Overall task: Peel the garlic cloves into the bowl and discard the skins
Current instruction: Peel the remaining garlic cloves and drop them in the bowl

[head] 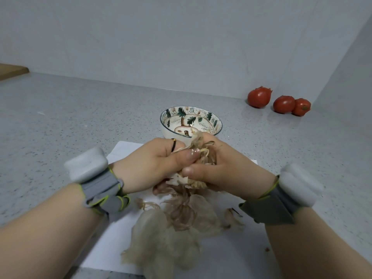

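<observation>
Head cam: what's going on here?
A person's left hand and right hand both grip a garlic bulb, pulling at its papery skin above a white sheet. Loose skins lie piled on the sheet. The patterned bowl behind them shows no cloves where visible. Three tomatoes sit at the back right.

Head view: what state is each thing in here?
Garlic: gripped between both hands, skin partly torn loose.
Left hand: curled round the garlic.
Right hand: curled round the garlic.
Bowl: upright on the counter.
Skins: loose heap on the paper.
Paper: flat on the counter.
Tomatoes: three, whole, by the wall.
</observation>
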`<state>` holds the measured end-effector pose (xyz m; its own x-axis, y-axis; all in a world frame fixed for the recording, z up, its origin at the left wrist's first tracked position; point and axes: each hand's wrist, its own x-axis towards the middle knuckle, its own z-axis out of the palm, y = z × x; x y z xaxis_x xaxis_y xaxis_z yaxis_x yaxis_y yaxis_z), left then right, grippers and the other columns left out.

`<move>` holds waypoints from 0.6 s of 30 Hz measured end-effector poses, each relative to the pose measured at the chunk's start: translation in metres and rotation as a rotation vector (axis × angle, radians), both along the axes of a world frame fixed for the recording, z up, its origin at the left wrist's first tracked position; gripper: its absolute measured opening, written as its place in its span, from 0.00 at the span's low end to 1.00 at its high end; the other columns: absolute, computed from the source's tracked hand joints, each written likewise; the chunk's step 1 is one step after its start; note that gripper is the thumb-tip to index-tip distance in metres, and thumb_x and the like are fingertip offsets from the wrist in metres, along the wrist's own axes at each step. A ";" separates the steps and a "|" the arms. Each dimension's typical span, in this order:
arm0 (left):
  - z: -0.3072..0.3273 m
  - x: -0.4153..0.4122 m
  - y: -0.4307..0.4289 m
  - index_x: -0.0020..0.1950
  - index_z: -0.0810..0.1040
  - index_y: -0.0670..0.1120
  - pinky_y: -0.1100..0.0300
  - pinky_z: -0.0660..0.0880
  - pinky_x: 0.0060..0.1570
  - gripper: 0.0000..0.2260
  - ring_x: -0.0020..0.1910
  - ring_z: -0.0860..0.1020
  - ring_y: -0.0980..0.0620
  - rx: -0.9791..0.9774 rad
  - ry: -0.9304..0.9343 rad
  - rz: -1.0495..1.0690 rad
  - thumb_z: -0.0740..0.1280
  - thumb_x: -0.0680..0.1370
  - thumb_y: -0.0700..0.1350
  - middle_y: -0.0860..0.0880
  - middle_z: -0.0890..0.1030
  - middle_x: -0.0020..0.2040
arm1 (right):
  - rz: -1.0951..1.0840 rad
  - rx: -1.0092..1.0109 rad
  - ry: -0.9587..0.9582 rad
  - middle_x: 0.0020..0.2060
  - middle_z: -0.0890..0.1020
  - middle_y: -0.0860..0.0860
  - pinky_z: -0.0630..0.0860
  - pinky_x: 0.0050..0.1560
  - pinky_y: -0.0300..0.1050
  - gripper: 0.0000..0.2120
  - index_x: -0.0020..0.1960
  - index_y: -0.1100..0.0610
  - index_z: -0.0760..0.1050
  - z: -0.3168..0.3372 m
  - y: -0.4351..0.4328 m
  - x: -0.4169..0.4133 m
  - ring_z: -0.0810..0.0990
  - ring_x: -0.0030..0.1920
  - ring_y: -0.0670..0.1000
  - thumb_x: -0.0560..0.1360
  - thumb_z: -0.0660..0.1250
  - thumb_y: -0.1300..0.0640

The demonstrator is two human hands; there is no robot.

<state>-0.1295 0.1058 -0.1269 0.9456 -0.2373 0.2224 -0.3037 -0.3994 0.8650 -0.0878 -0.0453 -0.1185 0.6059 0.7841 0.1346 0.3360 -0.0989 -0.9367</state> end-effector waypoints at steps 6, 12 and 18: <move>0.003 -0.002 -0.004 0.33 0.72 0.36 0.67 0.68 0.28 0.26 0.28 0.72 0.49 -0.016 -0.111 0.113 0.58 0.68 0.61 0.37 0.73 0.29 | -0.034 0.144 0.100 0.36 0.80 0.43 0.74 0.41 0.32 0.12 0.47 0.57 0.69 -0.003 0.002 0.000 0.78 0.39 0.39 0.65 0.65 0.59; 0.005 -0.004 -0.010 0.25 0.74 0.50 0.70 0.66 0.22 0.22 0.21 0.69 0.55 -0.121 -0.047 0.138 0.54 0.76 0.57 0.53 0.73 0.21 | -0.158 0.181 0.176 0.26 0.76 0.45 0.69 0.24 0.33 0.07 0.44 0.59 0.69 -0.007 0.009 -0.001 0.73 0.24 0.41 0.70 0.63 0.57; 0.009 -0.005 -0.020 0.22 0.74 0.50 0.68 0.64 0.18 0.22 0.16 0.65 0.56 -0.296 0.024 0.095 0.50 0.71 0.54 0.50 0.70 0.17 | -0.198 0.315 0.244 0.22 0.67 0.50 0.58 0.19 0.30 0.07 0.34 0.55 0.67 0.003 0.006 -0.001 0.61 0.17 0.42 0.70 0.61 0.54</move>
<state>-0.1341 0.0858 -0.1174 0.9663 -0.0758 0.2460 -0.2551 -0.1545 0.9545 -0.0885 -0.0396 -0.1153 0.7839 0.5934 0.1825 0.1046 0.1636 -0.9810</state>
